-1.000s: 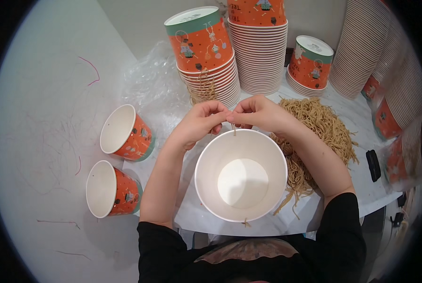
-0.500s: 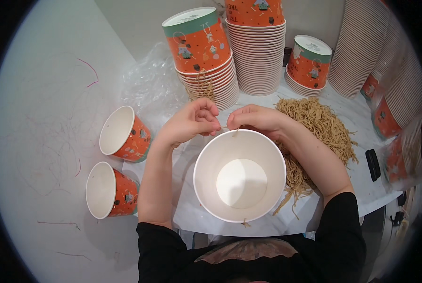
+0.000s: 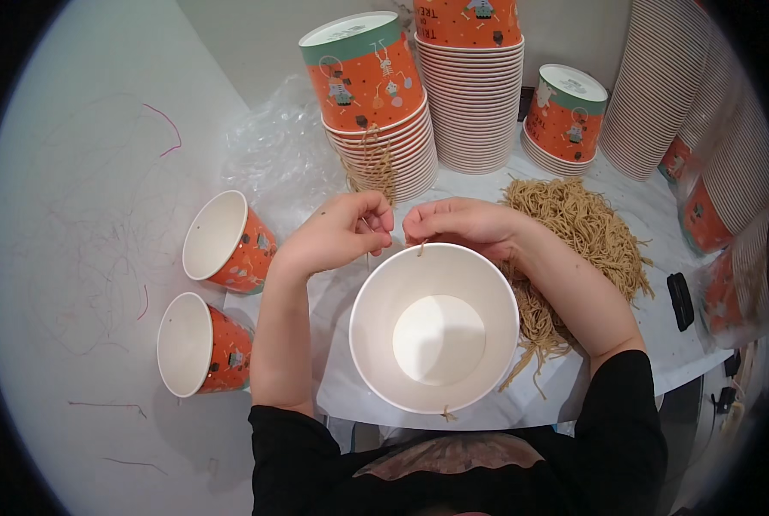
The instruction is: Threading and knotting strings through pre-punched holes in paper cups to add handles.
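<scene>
A white-lined paper bucket (image 3: 372,327) stands upright in front of me, its mouth toward me. A short bit of tan string (image 3: 421,248) passes through its far rim, and another knotted end (image 3: 447,414) shows at the near rim. Just beyond the far rim, my left hand (image 3: 341,230) pinches with thumb and forefinger at the string. Close beside it, my right hand (image 3: 462,225) is closed in a pinch at the string's rim end. The string between the fingers is thin and mostly hidden.
A heap of tan strings (image 3: 578,228) lies by my right forearm. Two orange buckets (image 3: 230,351) lie tipped at left. Upside-down bucket stacks (image 3: 470,103) stand behind, near clear plastic wrap (image 3: 281,155). A small black object (image 3: 680,301) sits at right, by bagged buckets (image 3: 720,215).
My hands have drawn slightly nearer to me and left, with a small gap between them. The bucket has shifted a little toward me.
</scene>
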Demonstrator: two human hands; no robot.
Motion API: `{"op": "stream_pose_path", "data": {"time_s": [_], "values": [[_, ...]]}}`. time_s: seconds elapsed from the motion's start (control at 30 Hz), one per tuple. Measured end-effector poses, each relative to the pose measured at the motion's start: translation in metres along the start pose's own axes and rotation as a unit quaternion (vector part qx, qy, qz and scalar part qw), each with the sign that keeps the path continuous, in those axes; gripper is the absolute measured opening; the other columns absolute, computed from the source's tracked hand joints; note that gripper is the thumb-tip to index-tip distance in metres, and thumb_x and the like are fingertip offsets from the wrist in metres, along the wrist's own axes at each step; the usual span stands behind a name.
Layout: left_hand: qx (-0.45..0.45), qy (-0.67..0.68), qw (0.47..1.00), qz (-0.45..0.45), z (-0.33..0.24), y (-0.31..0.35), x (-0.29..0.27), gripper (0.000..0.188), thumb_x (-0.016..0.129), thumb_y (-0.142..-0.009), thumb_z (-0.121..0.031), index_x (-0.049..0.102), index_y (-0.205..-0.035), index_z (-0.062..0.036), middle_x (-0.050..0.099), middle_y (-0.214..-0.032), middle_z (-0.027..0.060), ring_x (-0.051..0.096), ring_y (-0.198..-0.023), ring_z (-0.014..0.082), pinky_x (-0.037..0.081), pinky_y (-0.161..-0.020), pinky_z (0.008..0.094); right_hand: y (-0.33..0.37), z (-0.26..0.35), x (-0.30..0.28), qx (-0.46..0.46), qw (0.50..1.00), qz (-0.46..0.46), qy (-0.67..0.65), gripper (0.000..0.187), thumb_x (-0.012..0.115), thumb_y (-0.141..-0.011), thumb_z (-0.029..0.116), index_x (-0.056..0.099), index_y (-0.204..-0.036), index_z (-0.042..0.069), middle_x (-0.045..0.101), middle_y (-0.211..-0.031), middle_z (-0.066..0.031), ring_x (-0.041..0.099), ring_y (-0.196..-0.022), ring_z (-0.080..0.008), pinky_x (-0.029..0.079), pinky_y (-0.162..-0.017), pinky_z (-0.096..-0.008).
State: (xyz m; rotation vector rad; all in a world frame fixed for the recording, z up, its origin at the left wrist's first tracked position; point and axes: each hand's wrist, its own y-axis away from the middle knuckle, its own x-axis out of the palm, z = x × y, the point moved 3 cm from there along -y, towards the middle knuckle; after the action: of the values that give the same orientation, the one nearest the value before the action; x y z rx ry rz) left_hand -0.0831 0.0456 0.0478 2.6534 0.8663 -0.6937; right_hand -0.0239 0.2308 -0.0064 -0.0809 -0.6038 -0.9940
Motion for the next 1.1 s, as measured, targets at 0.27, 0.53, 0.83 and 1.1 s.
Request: {"op": "stream_pose_path", "data": {"time_s": [0.27, 0.53, 0.83, 1.1], "values": [[0.002, -0.022, 1.000, -0.009, -0.001, 0.001, -0.001, 0.009, 0.066, -0.083, 0.002, 0.060, -0.090, 0.0001, 0.064, -0.076, 0.0045, 0.065, -0.070, 0.0123, 0.051, -0.063, 0.0274, 0.014, 0.013, 0.012, -0.009, 0.993, -0.004, 0.119, 0.028, 0.061, -0.101, 0.030, 0.072, -0.099, 0.005, 0.070, -0.087, 0.0005, 0.063, -0.074, -0.0054, 0.052, -0.065, -0.0216], [0.005, -0.062, 0.997, -0.033, -0.005, 0.002, 0.001, 0.009, 0.066, -0.080, 0.002, 0.060, -0.086, 0.0007, 0.065, -0.074, 0.0068, 0.065, -0.068, 0.0142, 0.052, -0.064, 0.0290, 0.021, 0.018, 0.021, -0.026, 0.976, -0.047, 0.211, 0.031, 0.063, -0.101, 0.034, 0.074, -0.099, 0.005, 0.070, -0.085, 0.0014, 0.063, -0.072, -0.0034, 0.050, -0.063, -0.0198], [0.010, -0.145, 0.987, -0.068, 0.000, -0.001, 0.012, 0.012, 0.068, -0.078, -0.007, 0.065, -0.088, -0.0011, 0.067, -0.075, 0.0112, 0.067, -0.072, 0.0246, 0.052, -0.067, 0.0358, 0.020, 0.015, 0.028, -0.007, 0.993, -0.059, 0.103, 0.031, 0.067, -0.098, 0.032, 0.073, -0.099, 0.001, 0.071, -0.086, -0.0026, 0.065, -0.073, -0.0063, 0.053, -0.063, -0.0213], [0.001, -0.191, 0.976, -0.100, -0.006, -0.002, 0.018, 0.013, 0.066, -0.079, -0.012, 0.066, -0.089, -0.0019, 0.068, -0.077, 0.0144, 0.067, -0.074, 0.0311, 0.052, -0.068, 0.0402, 0.014, 0.010, 0.027, -0.033, 0.990, -0.075, 0.117, 0.036, 0.067, -0.097, 0.038, 0.072, -0.090, 0.003, 0.069, -0.080, -0.0007, 0.062, -0.066, -0.0053, 0.049, -0.057, -0.0208]]}}
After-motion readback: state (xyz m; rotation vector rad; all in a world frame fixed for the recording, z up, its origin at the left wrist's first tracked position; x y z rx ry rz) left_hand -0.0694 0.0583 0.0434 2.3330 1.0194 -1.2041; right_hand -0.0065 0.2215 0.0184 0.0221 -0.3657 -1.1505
